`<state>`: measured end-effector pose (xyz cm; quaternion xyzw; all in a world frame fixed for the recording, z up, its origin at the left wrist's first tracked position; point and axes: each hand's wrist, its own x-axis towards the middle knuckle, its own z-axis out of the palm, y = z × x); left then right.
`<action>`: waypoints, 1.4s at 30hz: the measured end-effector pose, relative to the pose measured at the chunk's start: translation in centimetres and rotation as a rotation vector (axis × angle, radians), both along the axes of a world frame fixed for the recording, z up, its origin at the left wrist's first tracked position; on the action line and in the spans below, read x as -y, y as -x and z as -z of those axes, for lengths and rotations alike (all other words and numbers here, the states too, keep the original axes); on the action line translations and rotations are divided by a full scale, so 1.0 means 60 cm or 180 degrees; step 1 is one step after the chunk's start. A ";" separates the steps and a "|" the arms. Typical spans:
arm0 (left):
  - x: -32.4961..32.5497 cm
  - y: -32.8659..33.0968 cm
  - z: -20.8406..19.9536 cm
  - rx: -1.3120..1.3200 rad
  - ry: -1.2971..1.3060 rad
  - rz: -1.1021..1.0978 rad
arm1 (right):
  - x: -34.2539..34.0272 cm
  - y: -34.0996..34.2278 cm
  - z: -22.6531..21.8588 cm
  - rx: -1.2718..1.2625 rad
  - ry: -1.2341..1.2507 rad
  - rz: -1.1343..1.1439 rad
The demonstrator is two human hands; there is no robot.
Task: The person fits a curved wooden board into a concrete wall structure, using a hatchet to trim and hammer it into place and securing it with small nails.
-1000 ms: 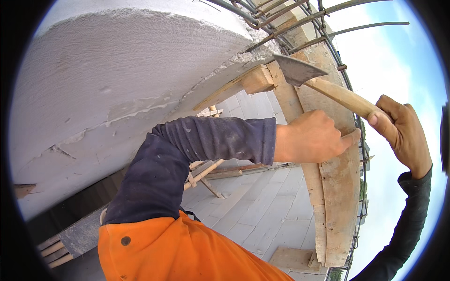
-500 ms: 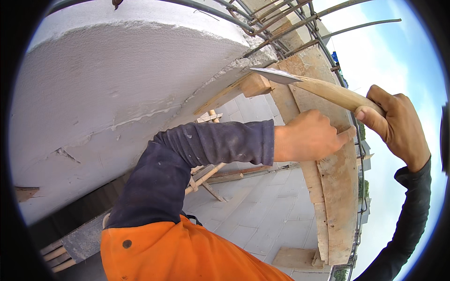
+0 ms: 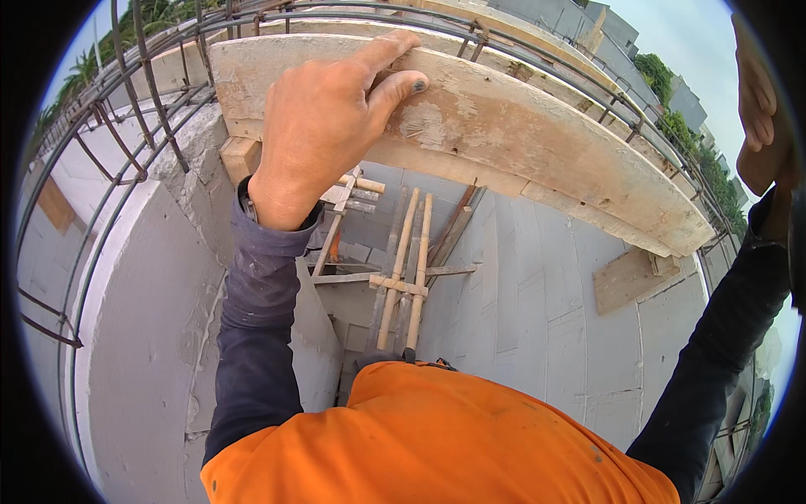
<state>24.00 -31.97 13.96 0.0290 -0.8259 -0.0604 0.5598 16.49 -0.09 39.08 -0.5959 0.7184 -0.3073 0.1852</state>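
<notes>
My left hand (image 3: 323,126) grips the upper edge of a long, worn wooden board (image 3: 520,139). Its thumb lies on the near face and its index finger along the top; the other fingers are hidden. At the far right rim, my raised right hand (image 3: 762,113) is partly cut off, its visible fingers bent and close together. Whatever it holds is out of sight. Below the board's left end, a short wood block (image 3: 241,158) sits against rough concrete.
Steel rebar (image 3: 126,126) runs along the left and behind the board. A pale wall (image 3: 143,336) stands at left, a grey block wall (image 3: 537,294) at right. Far below are bamboo poles (image 3: 403,269) lashed with crosspieces. A wooden piece (image 3: 625,281) is fixed on the right wall.
My view has swung round. My left hand has gone from a loose fist beside the board to its top edge. The right hand's wooden-handled tool with a tapering metal head has left view.
</notes>
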 end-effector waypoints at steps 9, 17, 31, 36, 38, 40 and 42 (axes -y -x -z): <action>-0.189 -0.024 0.167 -0.0249 -0.4248 0.3810 | -0.071 -0.018 0.479 0.0951 0.3199 0.1813; -0.218 0.053 0.347 0.0142 -0.7323 0.4578 | -0.007 -0.046 0.699 0.2074 0.1715 0.2481; -0.288 0.045 0.404 0.0544 -0.7351 0.3889 | 0.027 -0.029 0.835 0.1790 0.1165 0.2938; -0.286 0.039 0.427 0.0609 -0.7403 0.4039 | 0.041 -0.042 0.832 0.2348 0.1030 0.3210; -0.286 0.035 0.422 0.0711 -0.7477 0.3974 | 0.039 -0.044 0.838 0.2723 0.1030 0.3224; -0.285 0.027 0.416 0.0873 -0.7485 0.3979 | 0.034 -0.045 0.850 0.2991 0.1154 0.3189; -0.283 0.018 0.411 0.1088 -0.7430 0.4052 | 0.024 -0.051 0.866 0.3146 0.1396 0.3103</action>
